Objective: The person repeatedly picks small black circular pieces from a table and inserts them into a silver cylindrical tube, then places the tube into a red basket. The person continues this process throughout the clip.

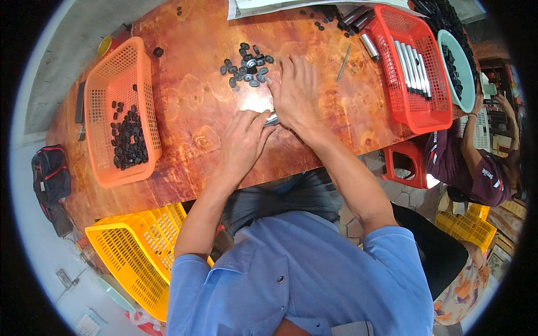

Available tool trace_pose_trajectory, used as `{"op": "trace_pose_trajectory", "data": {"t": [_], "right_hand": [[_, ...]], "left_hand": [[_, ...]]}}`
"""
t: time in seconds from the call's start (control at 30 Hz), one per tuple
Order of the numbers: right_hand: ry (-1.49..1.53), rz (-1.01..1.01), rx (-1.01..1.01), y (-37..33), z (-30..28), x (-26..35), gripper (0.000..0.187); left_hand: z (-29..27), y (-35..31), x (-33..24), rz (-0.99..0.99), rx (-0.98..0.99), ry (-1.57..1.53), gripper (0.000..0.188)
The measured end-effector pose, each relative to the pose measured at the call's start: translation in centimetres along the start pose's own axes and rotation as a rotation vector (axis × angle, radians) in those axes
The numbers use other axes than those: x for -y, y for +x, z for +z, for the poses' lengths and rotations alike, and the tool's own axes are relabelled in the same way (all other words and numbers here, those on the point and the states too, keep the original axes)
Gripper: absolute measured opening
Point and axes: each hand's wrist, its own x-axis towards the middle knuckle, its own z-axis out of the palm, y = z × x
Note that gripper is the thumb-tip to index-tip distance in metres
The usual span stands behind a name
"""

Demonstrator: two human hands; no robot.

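Observation:
My left hand (241,137) is closed round a short, shiny silver tube (271,119) near the front of the wooden table. Most of the tube is hidden by my fingers and by the heel of my right hand. Stretched forward over the tabletop, my right hand (297,92) has its fingers extended and its thumb apart. That thumb is beside a loose pile of small black oval caps (246,67), some showing grey rings. Whether the right palm touches the tube, I cannot tell.
An orange basket (151,101) of black pieces stands left. At right are a red basket (386,84) with several silver tubes, a pale green basin (468,98) and a thin metal rod (343,63). Yellow crates (129,257) sit below; another person (471,162) works far right.

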Motion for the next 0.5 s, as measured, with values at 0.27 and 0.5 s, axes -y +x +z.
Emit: {"op": "trace_pose_trajectory", "data": {"t": [0.27, 0.5], "right_hand": [[0.024, -0.045, -0.019, -1.04, -0.28, -0.52, 0.054], [-0.013, -0.027, -0.022, -0.36, 0.63, -0.44, 0.054]], "left_hand": [[-0.09, -0.06, -0.24, 0.092, 0.004, 0.061, 0.036], [0.09, 0.31, 0.14, 0.082, -0.034, 0.094, 0.035]]}}
